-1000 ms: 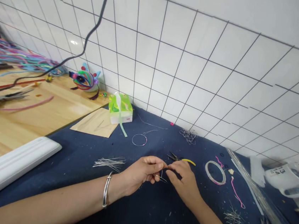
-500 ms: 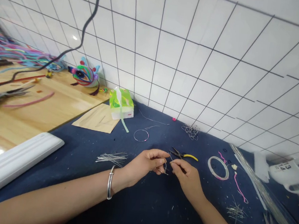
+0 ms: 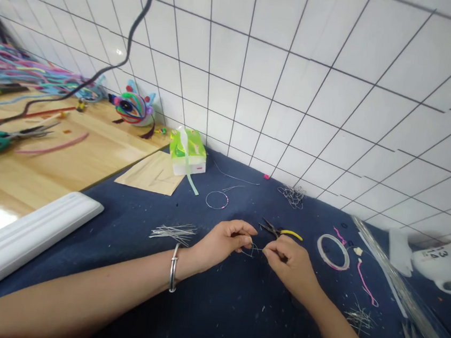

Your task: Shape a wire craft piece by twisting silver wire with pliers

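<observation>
1. Wire is running just this side of the pliers, looking faint.
2. Left hand and right hand are pinching it, hiding parts.
3. Dark-blue cloth is lying under the pliers, tiled wall rising beyond.

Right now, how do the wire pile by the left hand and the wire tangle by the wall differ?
The wire pile has mostly straight strands crossing one another, while the strands of the wire tangle are bent and curled. The wire pile lies near the left hand; the wire tangle lies farther back, close to the tiled wall. Both are thin, greyish strands on the dark blue cloth.
</observation>
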{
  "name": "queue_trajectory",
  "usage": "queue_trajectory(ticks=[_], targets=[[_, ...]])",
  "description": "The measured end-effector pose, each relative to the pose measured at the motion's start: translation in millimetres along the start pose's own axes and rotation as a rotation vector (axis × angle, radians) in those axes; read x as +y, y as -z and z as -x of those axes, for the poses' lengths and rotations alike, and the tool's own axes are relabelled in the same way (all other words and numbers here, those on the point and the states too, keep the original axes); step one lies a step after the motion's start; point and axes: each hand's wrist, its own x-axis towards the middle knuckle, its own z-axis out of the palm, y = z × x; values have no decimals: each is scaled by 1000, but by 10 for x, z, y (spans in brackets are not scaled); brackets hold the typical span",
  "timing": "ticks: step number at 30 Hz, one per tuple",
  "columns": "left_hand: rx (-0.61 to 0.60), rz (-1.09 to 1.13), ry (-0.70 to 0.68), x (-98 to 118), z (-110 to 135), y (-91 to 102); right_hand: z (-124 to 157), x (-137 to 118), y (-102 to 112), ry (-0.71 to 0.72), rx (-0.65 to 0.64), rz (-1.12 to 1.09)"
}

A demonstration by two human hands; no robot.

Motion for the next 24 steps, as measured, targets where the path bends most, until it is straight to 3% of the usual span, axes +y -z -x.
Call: queue_trajectory(ticks=[14, 24], targets=[[-122, -3, 37, -14, 34, -48, -11, -85, 42, -85, -206, -208], [-186, -199, -67, -43, 49, -22, -23, 1, 62, -166, -275, -343]])
